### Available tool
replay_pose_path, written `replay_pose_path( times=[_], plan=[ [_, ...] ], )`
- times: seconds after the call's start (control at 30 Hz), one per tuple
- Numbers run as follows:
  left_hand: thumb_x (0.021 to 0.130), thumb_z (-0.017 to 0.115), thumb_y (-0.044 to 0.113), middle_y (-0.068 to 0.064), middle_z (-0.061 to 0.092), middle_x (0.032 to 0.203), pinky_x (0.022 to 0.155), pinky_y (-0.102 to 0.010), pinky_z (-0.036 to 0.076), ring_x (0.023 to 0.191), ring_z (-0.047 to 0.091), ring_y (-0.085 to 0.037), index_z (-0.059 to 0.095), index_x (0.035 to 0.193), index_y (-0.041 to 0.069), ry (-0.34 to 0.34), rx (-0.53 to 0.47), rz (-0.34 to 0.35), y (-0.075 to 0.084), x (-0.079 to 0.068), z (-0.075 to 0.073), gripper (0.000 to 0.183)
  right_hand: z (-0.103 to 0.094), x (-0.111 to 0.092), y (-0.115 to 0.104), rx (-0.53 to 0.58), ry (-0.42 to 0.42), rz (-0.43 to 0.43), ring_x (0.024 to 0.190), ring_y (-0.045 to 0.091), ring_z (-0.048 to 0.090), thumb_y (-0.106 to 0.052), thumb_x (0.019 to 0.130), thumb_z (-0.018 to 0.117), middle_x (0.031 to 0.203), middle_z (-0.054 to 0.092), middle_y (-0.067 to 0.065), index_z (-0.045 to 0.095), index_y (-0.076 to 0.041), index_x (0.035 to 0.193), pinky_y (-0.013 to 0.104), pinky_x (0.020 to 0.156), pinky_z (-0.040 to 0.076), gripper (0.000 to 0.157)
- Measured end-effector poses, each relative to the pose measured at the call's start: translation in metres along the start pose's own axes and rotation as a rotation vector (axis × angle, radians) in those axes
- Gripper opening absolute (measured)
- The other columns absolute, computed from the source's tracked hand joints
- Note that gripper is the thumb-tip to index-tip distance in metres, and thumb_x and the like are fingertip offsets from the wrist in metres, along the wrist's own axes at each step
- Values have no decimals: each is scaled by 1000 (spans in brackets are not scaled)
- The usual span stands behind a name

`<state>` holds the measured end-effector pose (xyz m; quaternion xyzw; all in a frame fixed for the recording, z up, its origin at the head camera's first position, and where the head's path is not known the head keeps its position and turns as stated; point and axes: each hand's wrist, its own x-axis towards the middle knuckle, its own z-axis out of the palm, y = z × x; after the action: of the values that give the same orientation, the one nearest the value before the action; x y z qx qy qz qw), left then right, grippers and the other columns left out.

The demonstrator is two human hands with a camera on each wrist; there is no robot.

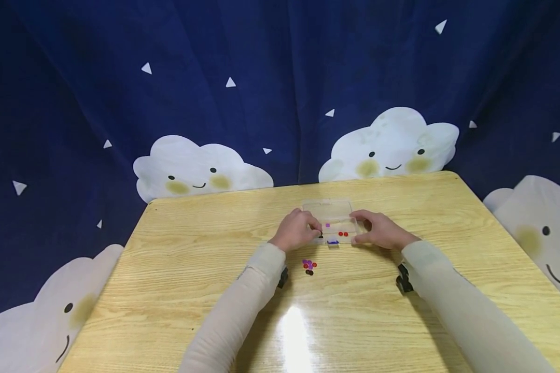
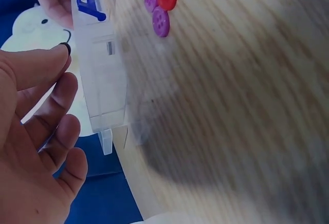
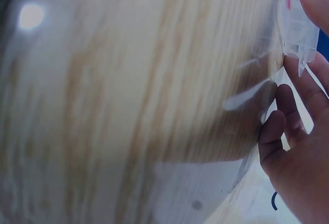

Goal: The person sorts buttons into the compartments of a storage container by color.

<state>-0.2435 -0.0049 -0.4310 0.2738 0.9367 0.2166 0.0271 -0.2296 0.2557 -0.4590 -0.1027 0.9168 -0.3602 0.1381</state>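
Black button (image 2: 67, 48) is pinched by the left hand (image 1: 295, 231) at the left end of an open clear box (image 2: 105, 93), set near the far edge of the surface (image 1: 214, 228). Its right end is gripped by the right hand (image 1: 383, 231); loose buttons (image 1: 310, 267) are clustered in front.

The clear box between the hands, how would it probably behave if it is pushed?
The clear box looks thin-walled, so it is probably light and may slide easily on the glossy table. Its low, flat shape makes tipping unlikely. The red buttons inside might shift.
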Motion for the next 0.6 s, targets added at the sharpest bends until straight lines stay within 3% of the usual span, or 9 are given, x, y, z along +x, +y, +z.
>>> replay_pose_path(
  times=[0.3, 0.6],
  plan=[
    [90, 72, 20, 5, 75, 97, 95, -29, 48, 94, 58, -14, 81, 94, 18, -4, -18, -10, 0, 2, 1, 10, -1, 0, -3, 9, 4, -2, 134, 40, 45, -32, 82, 81, 151, 42, 24, 46, -9, 145, 58, 115, 33, 75],
    [90, 70, 18, 3, 76, 99, 90, -28, 50, 97, 62, -16, 81, 99, 16, -4, -41, 6, -4, 1, 1, 14, 0, 1, 1, -8, 13, -22, 130, 38, 48, -33, 82, 81, 148, 46, 23, 47, -9, 144, 57, 113, 36, 75]
  ],
)
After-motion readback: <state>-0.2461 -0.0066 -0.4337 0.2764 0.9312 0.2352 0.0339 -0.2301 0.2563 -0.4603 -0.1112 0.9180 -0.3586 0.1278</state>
